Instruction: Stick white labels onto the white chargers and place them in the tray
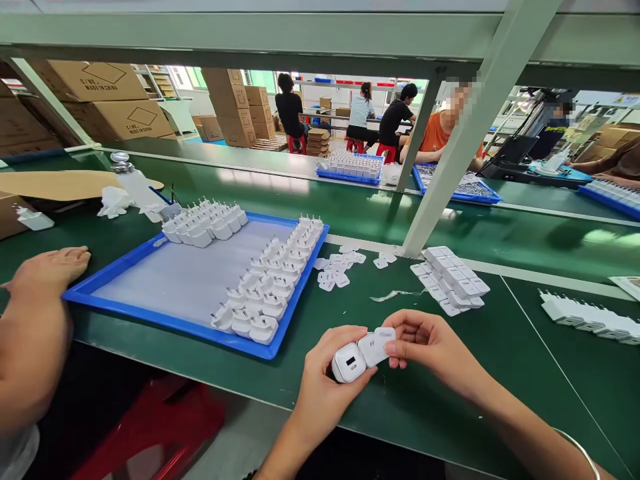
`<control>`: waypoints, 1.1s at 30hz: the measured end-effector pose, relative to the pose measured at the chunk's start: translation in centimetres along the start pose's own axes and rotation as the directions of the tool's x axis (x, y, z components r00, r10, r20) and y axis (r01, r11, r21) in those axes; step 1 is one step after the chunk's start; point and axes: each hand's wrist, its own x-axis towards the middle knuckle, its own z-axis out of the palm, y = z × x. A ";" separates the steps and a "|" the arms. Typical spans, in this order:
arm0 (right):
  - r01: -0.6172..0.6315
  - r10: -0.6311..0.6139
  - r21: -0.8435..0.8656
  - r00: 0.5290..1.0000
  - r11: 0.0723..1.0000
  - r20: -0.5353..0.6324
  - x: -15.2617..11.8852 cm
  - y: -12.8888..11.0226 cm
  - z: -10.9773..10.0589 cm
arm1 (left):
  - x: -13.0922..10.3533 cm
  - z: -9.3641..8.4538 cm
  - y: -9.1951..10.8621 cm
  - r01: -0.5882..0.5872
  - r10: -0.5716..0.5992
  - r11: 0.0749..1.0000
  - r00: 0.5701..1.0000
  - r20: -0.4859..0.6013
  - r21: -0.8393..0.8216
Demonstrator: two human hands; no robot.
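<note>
My left hand (325,373) is closed around a white USB charger (347,365), its end with two ports turned toward me. A small white piece with dark print (369,351) sits against the charger; whether it is the charger's own side or a separate part I cannot tell. Between the thumb and fingers of my right hand (417,340) is a small white printed card (384,339), overlapping that piece. Beyond my hands, loose white cards (337,270) lie on the green bench. Stacked white printed pieces (455,280) stand to the right of them.
A blue-rimmed tray (145,313) at left holds rows of white plug chargers (280,273), pins up. More chargers (590,319) lie at far right. Another person's arm (40,320) rests at the left edge. A slanted metal post (465,133) rises behind the stack.
</note>
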 end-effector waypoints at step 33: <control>-0.082 0.081 0.029 0.997 0.996 0.018 0.1 0.6 0.3 | -0.3 0.1 0.0 -0.096 0.092 0.989 0.995 0.034 0.113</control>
